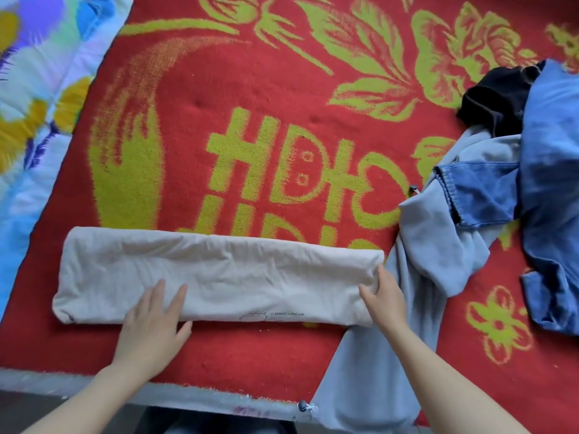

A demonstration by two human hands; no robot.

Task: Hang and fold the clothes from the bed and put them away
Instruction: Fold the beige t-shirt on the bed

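A cream T-shirt (219, 277), folded into a long strip, lies along the near edge of the bed on the red flowered blanket (250, 89). The left hand (153, 324) presses flat on its near side, fingers straight and slightly spread. The right hand (387, 300) pinches the strip's right end, thumb on top. Just beside that end a pale grey garment (438, 245) trails over the near edge. Blue jeans (551, 151) and a black garment (492, 95) are heaped at the right edge. A flowered quilt (37, 89) lies along the left edge.
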